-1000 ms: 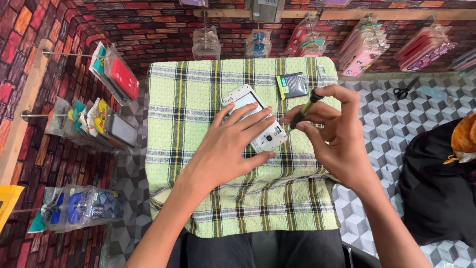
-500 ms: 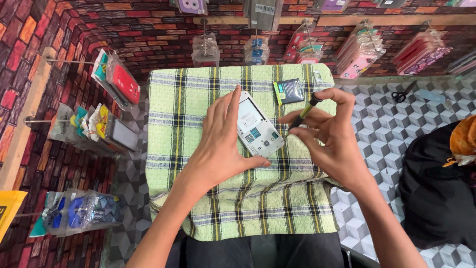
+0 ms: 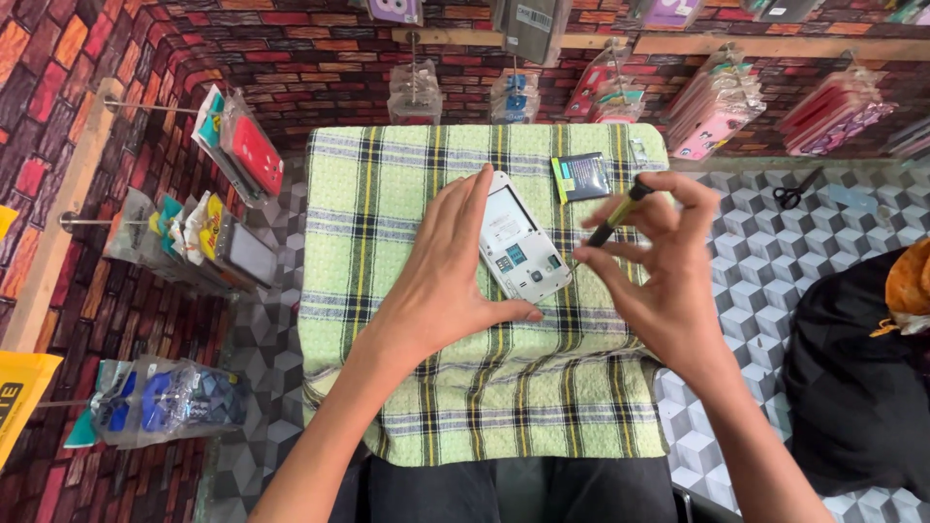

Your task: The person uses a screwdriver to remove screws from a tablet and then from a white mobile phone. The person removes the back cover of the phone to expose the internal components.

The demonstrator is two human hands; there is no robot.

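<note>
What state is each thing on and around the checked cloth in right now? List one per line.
Phone: back cover off, insides showing, lying on the checked cloth.
Battery: out of the phone, flat on the cloth.
Screwdriver: tilted, tip at the phone.
Left hand: steadying the phone.
Right hand: pinching the screwdriver.
Scissors: lying untouched.

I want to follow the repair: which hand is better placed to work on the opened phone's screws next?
Probably the right hand: it holds the screwdriver, tip beside the opened phone. The left hand lies against the phone's side.
</note>
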